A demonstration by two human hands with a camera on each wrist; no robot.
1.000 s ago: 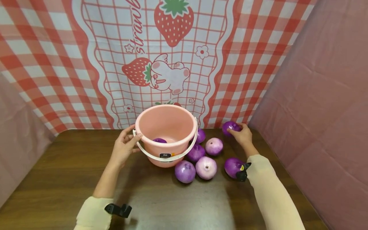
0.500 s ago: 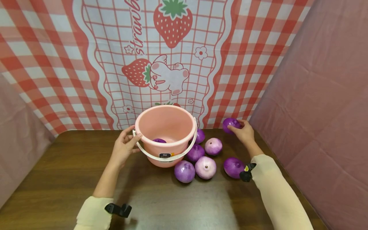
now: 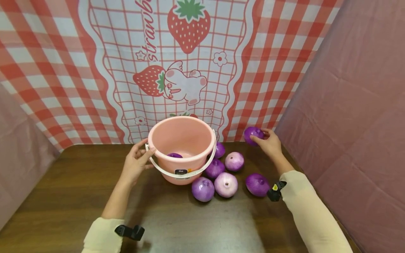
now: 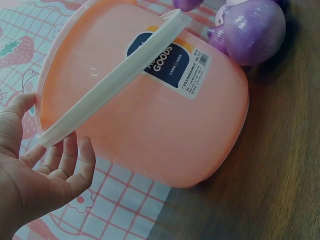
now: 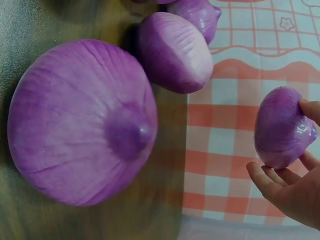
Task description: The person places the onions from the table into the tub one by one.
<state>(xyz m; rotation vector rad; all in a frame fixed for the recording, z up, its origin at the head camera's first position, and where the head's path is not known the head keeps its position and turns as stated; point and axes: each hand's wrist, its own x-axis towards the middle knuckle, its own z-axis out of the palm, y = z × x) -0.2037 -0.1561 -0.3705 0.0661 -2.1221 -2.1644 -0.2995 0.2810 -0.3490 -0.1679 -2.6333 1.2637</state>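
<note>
My left hand (image 3: 136, 162) holds the pink bucket (image 3: 180, 164) at its left side, the thumb at the rim and the fingers by the white handle (image 4: 107, 90). Inside the bucket lies a purple onion (image 3: 174, 155), only partly visible. At the back right, my right hand (image 3: 269, 143) grips a dark purple onion (image 3: 252, 136) between thumb and fingers, raised off the table. Nearer to me, under the right wrist, another dark purple onion (image 3: 257, 185) sits on the wood.
Several onions cluster right of the bucket, among them a pale onion (image 3: 226, 185), a glossy purple onion (image 3: 203, 189) and a pink-white onion (image 3: 234, 161). A strawberry-print checked cloth (image 3: 186, 80) hangs behind the brown table (image 3: 190, 225); a pink curtain (image 3: 357, 105) borders the right.
My right hand has lifted the purple onion slightly upward from the table at the back right. The left hand and the bucket have stayed in place.
</note>
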